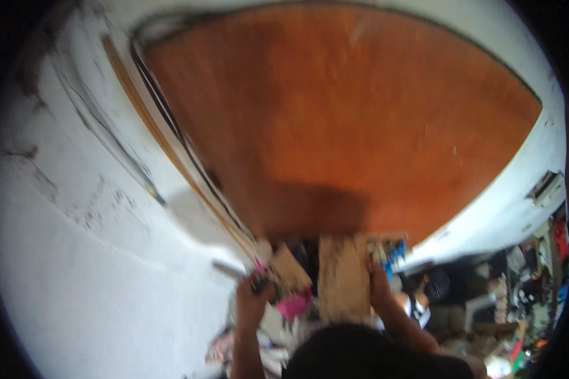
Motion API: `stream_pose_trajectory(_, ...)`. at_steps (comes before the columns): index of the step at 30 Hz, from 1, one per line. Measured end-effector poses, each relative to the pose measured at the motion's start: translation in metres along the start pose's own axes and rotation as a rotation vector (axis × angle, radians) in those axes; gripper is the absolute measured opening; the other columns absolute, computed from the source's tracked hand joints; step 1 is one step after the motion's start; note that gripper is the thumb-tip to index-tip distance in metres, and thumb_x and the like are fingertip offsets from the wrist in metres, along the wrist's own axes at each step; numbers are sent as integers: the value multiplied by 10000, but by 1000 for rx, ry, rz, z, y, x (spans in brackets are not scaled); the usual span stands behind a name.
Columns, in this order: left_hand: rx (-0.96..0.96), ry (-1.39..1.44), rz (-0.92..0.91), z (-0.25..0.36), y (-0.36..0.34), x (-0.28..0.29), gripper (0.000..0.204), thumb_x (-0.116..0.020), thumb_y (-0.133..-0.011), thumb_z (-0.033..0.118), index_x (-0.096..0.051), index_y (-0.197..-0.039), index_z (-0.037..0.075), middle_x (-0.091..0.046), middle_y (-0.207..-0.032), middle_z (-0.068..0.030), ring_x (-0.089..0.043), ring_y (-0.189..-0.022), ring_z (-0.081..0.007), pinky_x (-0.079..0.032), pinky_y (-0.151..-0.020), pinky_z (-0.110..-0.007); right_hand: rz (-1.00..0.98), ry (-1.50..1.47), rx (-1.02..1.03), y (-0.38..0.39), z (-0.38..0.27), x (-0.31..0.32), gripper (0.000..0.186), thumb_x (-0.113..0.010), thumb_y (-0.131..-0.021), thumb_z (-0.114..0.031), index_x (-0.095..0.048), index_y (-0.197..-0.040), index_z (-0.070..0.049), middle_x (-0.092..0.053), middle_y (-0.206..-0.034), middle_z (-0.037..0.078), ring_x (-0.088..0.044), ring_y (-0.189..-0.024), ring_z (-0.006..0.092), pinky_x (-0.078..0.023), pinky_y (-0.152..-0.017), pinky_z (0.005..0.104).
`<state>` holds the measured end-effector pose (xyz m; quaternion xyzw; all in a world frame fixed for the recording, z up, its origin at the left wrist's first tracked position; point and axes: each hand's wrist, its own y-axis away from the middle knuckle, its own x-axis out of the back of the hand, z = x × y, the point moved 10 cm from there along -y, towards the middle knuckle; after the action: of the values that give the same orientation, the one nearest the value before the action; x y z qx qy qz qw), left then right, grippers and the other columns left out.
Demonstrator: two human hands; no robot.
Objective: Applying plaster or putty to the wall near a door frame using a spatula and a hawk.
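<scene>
My left hand (253, 298) is raised near the white wall, its fingers closed around a small dark object (259, 284) too blurred to name. At the right edge of a worn, flat brown board (344, 278), my right hand (379, 285) has its fingers closed on the edge. The board stands below a large orange-brown panel (354, 126). Between my hands are a smaller tan piece (291, 270), perhaps cardboard, and a bright pink item (294, 306). Motion blur hides the finer details of both hands.
Dark cables (164, 107) and a wooden strip (152, 123) run down the white wall (107, 252) at left. Mixed clutter (518, 297) fills the lower right. A dark rounded shape (348, 354) covers the bottom middle.
</scene>
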<state>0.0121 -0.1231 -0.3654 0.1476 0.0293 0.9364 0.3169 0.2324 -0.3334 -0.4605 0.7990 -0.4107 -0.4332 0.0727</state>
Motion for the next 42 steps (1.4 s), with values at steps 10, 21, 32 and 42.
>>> stream_pose_trajectory(10, 119, 109, -141, 21, 37, -36, 471, -637, -749, -7, -500, -1188, -107, -619, -932, -79, -591, -822, -105, -491, -737, -235, -45, -56, -143, 13, -5, -19, 436, -495, -911, -322, -519, -1185, 16, -623, -1065, 149, -631, -920, 237, -530, -804, 375)
stream_pose_trajectory(21, 357, 237, -219, -13, 54, -59, 567, -657, -733, -19, -445, -1250, -114, -595, -1027, -113, -596, -897, -150, -497, -804, -263, -172, -71, -182, 15, 2, -15, 439, -491, -922, -324, -500, -1211, 7, -613, -1075, 148, -627, -923, 228, -531, -799, 357)
stream_pose_trajectory(32, 291, 351, -280, -27, 43, -77, 594, -696, -743, 6, -436, -1269, -91, -600, -1034, -121, -597, -909, -169, -493, -819, -281, -168, -104, -183, 9, 3, -16, 429, -474, -926, -304, -481, -1253, -26, -605, -1110, 131, -624, -942, 220, -527, -809, 358)
stream_pose_trajectory(42, 337, 295, -291, -41, 38, -72, 588, -664, -720, 5, -446, -1254, -105, -601, -1020, -127, -597, -892, -174, -481, -814, -270, -95, -122, -169, 6, 2, -11, 401, -483, -927, -290, -519, -1183, 18, -624, -1052, 147, -630, -921, 242, -537, -788, 370)
